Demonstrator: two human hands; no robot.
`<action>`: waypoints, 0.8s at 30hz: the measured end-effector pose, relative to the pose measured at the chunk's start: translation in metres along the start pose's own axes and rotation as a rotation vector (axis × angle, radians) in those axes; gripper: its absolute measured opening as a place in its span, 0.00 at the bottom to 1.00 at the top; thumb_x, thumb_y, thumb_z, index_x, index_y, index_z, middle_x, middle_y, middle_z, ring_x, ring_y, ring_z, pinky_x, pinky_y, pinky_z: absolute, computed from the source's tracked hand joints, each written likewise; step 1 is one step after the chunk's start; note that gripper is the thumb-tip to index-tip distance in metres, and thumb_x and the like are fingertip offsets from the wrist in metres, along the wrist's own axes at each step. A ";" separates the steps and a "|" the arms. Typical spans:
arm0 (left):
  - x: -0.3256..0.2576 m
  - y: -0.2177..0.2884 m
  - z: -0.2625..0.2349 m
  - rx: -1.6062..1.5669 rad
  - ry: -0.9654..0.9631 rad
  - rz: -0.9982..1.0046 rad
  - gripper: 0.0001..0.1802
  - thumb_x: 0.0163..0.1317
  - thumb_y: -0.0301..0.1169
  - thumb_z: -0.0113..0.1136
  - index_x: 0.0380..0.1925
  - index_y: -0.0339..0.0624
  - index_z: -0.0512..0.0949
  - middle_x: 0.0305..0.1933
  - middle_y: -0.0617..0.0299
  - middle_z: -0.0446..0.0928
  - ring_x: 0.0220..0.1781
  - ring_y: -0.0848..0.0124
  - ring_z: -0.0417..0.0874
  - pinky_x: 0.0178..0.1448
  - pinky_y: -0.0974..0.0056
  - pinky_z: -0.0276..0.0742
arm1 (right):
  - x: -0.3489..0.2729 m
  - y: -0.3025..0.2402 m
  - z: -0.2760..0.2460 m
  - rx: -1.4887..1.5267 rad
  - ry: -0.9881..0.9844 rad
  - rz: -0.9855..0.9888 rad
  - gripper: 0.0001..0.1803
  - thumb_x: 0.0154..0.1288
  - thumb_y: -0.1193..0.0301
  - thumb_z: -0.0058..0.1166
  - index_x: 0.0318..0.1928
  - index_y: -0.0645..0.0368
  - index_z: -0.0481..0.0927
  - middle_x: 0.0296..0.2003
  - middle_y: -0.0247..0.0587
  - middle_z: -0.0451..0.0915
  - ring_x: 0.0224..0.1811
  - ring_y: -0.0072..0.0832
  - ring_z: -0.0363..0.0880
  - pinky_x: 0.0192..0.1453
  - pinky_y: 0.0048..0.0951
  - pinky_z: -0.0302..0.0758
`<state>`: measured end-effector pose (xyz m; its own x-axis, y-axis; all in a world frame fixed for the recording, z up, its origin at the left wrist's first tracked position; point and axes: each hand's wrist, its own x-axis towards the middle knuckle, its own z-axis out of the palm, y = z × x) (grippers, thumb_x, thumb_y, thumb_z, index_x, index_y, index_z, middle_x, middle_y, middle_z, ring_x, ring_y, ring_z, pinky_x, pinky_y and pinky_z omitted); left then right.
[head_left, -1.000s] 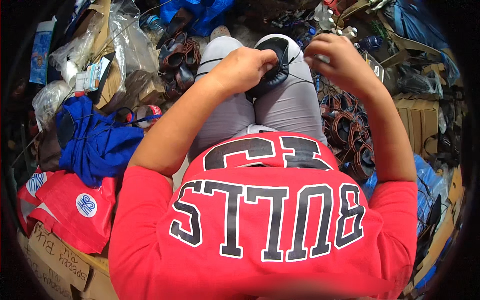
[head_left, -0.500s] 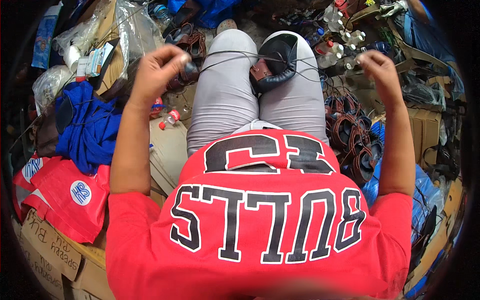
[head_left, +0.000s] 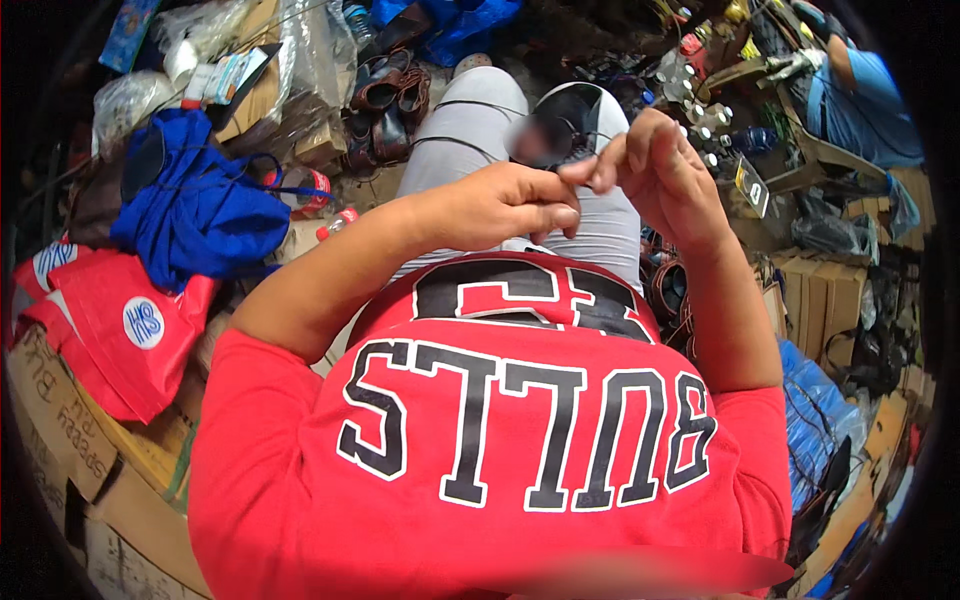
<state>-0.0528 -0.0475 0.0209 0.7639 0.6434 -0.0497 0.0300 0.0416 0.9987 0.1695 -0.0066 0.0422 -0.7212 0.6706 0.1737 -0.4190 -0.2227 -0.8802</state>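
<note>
Thin dark cord (head_left: 470, 104) ran across my grey-trousered lap just beyond both hands, toward a dark shoe (head_left: 560, 125) on my right knee. Left hand (head_left: 500, 205) was curled, fingers pinched narrow; right hand (head_left: 665, 175) likewise, fingertips meeting the left's. Couldn't tell what they pinched. Cluttered floor around. Left of the left hand: blue cloth (head_left: 195, 205), red bag with a round white label (head_left: 120, 325), brown cardboard box (head_left: 70, 440). Right of the right hand: more cardboard boxes (head_left: 820, 290).

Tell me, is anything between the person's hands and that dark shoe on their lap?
Nothing visible. The left hand and right hand meet fingertip to fingertip just above the dark shoe, with a thin thread across the grey-trousered knees.
</note>
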 end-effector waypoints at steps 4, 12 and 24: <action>-0.006 0.002 -0.008 0.603 0.122 0.190 0.07 0.60 0.30 0.58 0.35 0.38 0.78 0.32 0.59 0.77 0.34 0.70 0.76 0.39 0.65 0.73 | -0.007 -0.019 0.007 -0.702 -0.014 0.179 0.18 0.71 0.59 0.44 0.35 0.63 0.75 0.31 0.37 0.77 0.31 0.22 0.69 0.36 0.23 0.64; -0.211 0.142 -0.222 1.180 1.616 -0.200 0.20 0.59 0.46 0.57 0.41 0.44 0.83 0.40 0.56 0.83 0.43 0.68 0.82 0.50 0.67 0.73 | -0.275 -0.158 -0.214 -1.563 1.088 0.517 0.19 0.65 0.61 0.50 0.52 0.57 0.77 0.46 0.45 0.81 0.47 0.29 0.78 0.53 0.28 0.70; -0.007 -0.012 -0.058 0.946 0.573 0.112 0.26 0.53 0.27 0.64 0.55 0.45 0.74 0.56 0.53 0.76 0.57 0.61 0.76 0.62 0.62 0.68 | -0.069 -0.007 -0.066 -0.960 0.504 0.472 0.24 0.63 0.66 0.57 0.60 0.54 0.72 0.51 0.37 0.76 0.50 0.23 0.72 0.56 0.24 0.67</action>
<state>-0.0957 -0.0086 0.0083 0.3892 0.8754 0.2867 0.6461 -0.4813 0.5923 0.2586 -0.0041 0.0069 -0.3048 0.9155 -0.2626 0.5716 -0.0447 -0.8193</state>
